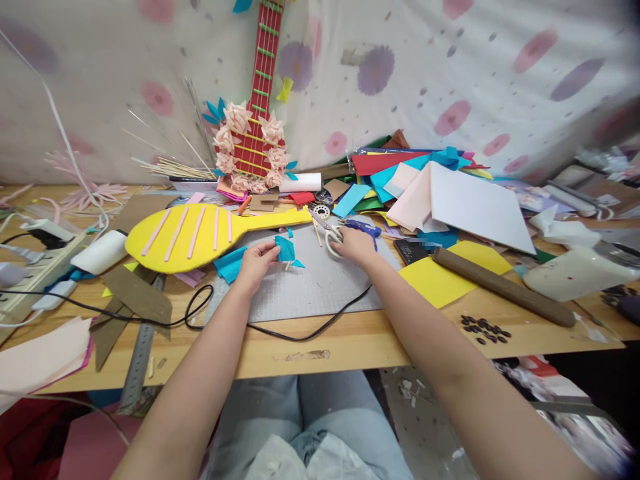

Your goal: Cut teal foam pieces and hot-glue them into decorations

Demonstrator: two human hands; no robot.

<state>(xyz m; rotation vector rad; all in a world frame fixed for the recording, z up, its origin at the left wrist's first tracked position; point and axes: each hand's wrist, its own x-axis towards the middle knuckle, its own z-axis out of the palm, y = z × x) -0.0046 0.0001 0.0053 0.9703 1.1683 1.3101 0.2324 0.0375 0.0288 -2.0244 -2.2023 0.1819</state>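
Observation:
My left hand [256,261] pinches a small folded blue foam piece [287,251] on the grey cutting mat [310,287]. My right hand [354,245] rests on the white-handled scissors [330,235] lying on the mat, fingers curled over the handle loops. A blue glue gun [364,229] lies just behind that hand, its black cord [320,327] trailing across the mat. A yellow guitar-shaped cutout [200,235] with pink strips lies to the left of the mat.
A red guitar model with paper flowers [253,143] leans on the back cloth. Piled coloured foam sheets [430,187], a brown cardboard tube [500,287], yellow sheet [440,280], dark seeds [483,329], steel ruler [140,353] and a power strip [35,273] crowd the table.

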